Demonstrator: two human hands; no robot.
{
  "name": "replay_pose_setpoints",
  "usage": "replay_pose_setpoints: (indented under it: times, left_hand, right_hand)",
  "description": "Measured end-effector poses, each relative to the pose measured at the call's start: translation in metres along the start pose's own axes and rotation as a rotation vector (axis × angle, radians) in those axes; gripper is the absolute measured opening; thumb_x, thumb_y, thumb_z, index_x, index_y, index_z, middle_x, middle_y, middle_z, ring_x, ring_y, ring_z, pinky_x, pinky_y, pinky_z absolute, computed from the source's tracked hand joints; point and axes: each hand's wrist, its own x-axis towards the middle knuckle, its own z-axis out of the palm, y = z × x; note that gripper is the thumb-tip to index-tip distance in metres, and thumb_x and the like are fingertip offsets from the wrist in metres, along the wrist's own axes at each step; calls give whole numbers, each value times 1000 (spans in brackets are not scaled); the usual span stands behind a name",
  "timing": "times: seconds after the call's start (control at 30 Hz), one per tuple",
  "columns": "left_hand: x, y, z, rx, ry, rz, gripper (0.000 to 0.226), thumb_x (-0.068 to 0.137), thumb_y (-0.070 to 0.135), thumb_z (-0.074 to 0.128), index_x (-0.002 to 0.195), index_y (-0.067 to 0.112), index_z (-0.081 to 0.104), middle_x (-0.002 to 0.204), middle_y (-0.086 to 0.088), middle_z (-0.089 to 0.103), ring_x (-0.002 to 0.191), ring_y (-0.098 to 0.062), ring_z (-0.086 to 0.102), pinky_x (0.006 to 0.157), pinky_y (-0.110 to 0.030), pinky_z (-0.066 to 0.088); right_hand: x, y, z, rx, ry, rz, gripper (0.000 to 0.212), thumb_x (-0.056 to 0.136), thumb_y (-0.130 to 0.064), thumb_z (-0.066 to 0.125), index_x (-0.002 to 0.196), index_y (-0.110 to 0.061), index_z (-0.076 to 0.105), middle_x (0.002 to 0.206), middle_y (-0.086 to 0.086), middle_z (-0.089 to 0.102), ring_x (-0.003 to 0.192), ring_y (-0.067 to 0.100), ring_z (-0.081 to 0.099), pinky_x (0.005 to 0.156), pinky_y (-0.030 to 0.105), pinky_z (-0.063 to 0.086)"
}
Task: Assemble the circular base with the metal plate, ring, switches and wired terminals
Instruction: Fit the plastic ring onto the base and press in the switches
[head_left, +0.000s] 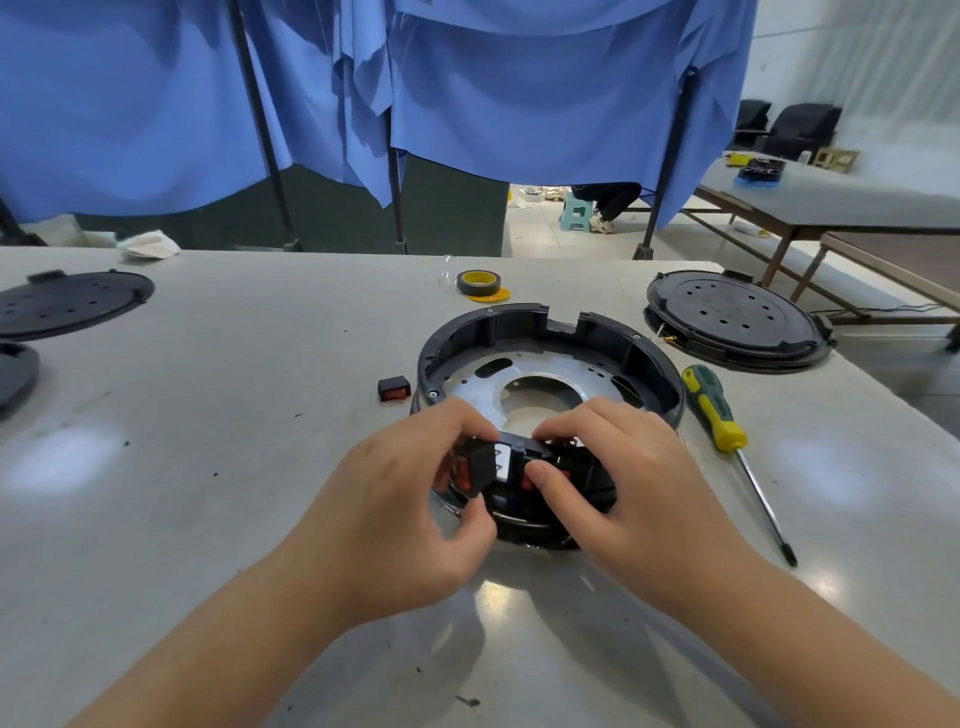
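The black circular base (524, 325) lies on the grey table with the silver metal plate (470, 387) seated inside it. At the base's near rim, my left hand (410, 499) pinches a black switch with an orange rocker (470, 467) between thumb and fingers. Beside it, my right hand (623, 467) grips the near wall of the base, its thumb pressing a second orange switch (527, 480). A third black and orange switch (394, 388) sits loose on the table left of the base. Wires and terminals are hidden.
A green and yellow screwdriver (719, 415) lies right of the base. Past it sits a roll of tape (478, 283). Black round covers rest at back right (735, 319) and far left (67, 301). Blue curtains hang behind the table edge.
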Motion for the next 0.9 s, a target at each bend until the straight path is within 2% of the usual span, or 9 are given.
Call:
replay_pose_setpoints:
  times: [0.2, 0.37, 0.57, 0.77, 0.9]
  left_hand:
    - [0, 1, 3, 38, -69, -4, 27, 70, 20, 63, 97, 21, 59, 73, 20, 48, 64, -3, 46, 57, -17, 40]
    - [-1, 0, 0, 27, -94, -8, 27, 71, 21, 61, 98, 22, 61, 76, 20, 49, 67, -2, 46, 59, -14, 39]
    - [1, -1, -2, 45, -115, -2, 30, 72, 18, 61, 101, 22, 65, 80, 16, 54, 69, -5, 47, 59, -20, 42]
    - [-1, -1, 0, 39, -100, -9, 30, 73, 22, 65, 103, 23, 64, 79, 16, 56, 69, -2, 49, 62, -15, 41]
    - [-1, -1, 4, 0, -77, -21, 32, 73, 23, 65, 104, 28, 56, 75, 13, 54, 67, -7, 51, 60, -20, 44]
  right_hand:
    - [1, 1, 0, 1, 5, -6, 21, 86, -40, 54, 100, -27, 62, 89, -16, 57, 83, 4, 51, 78, 28, 42]
    - [0, 1, 0, 1, 1, -10, 22, 86, -42, 51, 101, -28, 62, 90, -17, 57, 84, 4, 51, 78, 28, 43]
    - [0, 1, 0, 1, 0, -12, 24, 86, -42, 51, 101, -28, 62, 90, -16, 57, 85, 5, 52, 78, 29, 43]
    - [1, 2, 1, 7, 8, -16, 21, 86, -40, 54, 101, -27, 63, 90, -16, 57, 84, 6, 53, 77, 28, 42]
    - [0, 2, 1, 6, 19, -20, 20, 86, -40, 55, 100, -27, 62, 89, -17, 55, 83, 3, 50, 76, 25, 40]
